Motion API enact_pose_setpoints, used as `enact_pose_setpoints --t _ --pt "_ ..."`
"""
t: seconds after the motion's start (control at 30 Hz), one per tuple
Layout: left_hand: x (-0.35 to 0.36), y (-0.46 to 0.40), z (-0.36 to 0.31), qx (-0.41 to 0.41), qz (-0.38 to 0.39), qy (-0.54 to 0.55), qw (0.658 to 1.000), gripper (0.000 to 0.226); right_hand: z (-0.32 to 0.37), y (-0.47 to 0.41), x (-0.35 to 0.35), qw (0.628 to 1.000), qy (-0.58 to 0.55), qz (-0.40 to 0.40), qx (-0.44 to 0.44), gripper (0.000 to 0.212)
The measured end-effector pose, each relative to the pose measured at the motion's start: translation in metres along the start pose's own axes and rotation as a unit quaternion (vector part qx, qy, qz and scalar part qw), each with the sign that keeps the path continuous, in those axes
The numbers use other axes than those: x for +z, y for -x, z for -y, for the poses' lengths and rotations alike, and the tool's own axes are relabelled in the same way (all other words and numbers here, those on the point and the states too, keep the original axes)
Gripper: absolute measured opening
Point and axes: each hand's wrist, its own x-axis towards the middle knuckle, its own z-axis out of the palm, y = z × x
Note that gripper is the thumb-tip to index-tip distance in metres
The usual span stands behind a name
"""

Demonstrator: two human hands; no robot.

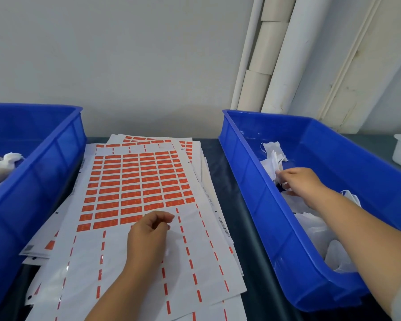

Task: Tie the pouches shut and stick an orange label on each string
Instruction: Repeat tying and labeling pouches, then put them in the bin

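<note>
Many orange labels point(137, 184); their print seems illegible.

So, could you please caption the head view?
Right hand grasps white pouches in a blue bin; left hand over orange label sheet.

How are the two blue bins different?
The right bin shows its whole inside, with a hand reaching into it; the left bin is cut off by the picture edge and no hand touches it. Both are blue plastic and hold white pouches.
</note>
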Motion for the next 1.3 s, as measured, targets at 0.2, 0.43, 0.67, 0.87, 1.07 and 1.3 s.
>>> enact_pose_setpoints --t 0.2,0.43,0.67,0.87,1.07,1.3 --pt "0.000 -0.002 0.002 -0.001 -0.002 0.001 1.000 0.030 0.005 0.000 -0.006 0.998 -0.062 -0.028 0.019 0.010" --pt "0.000 -0.003 0.002 -0.004 0.000 -0.003 1.000 0.031 0.016 0.000 -0.021 0.977 -0.179 -0.112 0.026 0.014" --pt "0.000 -0.004 0.001 -0.005 0.008 0.002 1.000 0.031 0.056 0.028 -0.038 0.939 -0.310 -0.144 -0.035 0.006" --pt "-0.001 -0.003 0.000 0.001 0.007 0.006 1.000 0.031 0.120 0.076 -0.041 0.904 -0.393 -0.036 -0.162 0.019" --pt "0.000 0.001 -0.006 -0.011 -0.034 0.030 0.999 0.029 0.167 0.110 -0.005 0.932 -0.309 0.013 -0.191 0.015" --pt "-0.017 0.006 -0.054 0.034 -0.017 0.195 0.980 0.024 0.150 0.128 0.087 0.972 -0.209 0.046 -0.098 0.032"
